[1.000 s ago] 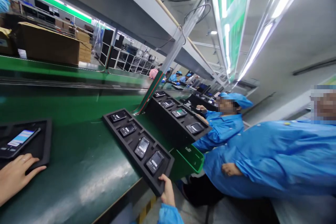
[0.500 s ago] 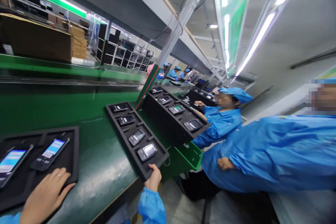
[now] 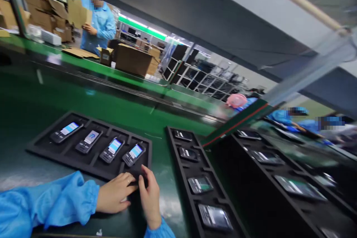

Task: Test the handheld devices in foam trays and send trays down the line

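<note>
A black foam tray [image 3: 52,153] lies before me on the green bench, several handheld phones [image 3: 111,150] with keypads and mostly lit screens in its slots. At its near right corner, my left hand [image 3: 115,194] has its fingers stretched along the edge, thumb apart. My right hand [image 3: 150,197] is beside it, thumb and fingers apart at the same corner. Whether the fingertips press on the foam is hard to see. To the right, a second black tray [image 3: 178,178] holds several phones [image 3: 214,216] in a row.
Farther right, a taller black stack [image 3: 223,163] carries more phones. A striped post [image 3: 237,122] rises behind it. Beyond the bench's far rail [image 3: 134,93] are cardboard boxes [image 3: 132,59] and a person [image 3: 98,26] in blue. A shelf [image 3: 173,15] hangs overhead.
My view has swung left. My right hand has left the second tray and come to the left tray's corner beside my left hand, which has stayed at that tray.
</note>
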`<action>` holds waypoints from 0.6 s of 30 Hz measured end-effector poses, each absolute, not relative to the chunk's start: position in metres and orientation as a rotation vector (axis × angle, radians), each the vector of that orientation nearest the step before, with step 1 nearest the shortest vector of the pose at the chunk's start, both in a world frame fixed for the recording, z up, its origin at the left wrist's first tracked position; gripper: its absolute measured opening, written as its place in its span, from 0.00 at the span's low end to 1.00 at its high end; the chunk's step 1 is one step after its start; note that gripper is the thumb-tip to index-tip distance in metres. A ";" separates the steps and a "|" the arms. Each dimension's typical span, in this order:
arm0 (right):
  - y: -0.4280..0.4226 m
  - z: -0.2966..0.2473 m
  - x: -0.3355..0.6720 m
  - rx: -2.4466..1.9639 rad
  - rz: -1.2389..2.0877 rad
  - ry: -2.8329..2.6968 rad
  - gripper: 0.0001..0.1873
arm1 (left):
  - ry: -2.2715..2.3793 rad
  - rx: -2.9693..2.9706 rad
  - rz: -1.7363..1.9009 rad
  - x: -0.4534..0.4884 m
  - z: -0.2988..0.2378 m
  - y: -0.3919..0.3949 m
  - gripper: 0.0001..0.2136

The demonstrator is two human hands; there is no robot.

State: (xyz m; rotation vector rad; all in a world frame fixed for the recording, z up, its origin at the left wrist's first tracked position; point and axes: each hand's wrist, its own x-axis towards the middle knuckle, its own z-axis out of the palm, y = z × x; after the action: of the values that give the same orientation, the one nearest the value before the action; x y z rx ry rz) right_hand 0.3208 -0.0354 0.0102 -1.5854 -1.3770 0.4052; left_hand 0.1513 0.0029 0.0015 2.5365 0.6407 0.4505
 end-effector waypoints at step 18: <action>-0.043 -0.011 0.309 -1.596 0.352 -1.511 0.19 | 2.024 2.163 0.442 -0.057 0.020 0.124 0.31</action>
State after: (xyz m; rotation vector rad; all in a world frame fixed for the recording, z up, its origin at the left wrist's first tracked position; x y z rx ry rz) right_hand 0.3090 -0.0435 -0.0114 -1.5960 -1.5110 0.3518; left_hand -0.0569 0.1240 0.0201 2.1635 2.0239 0.4420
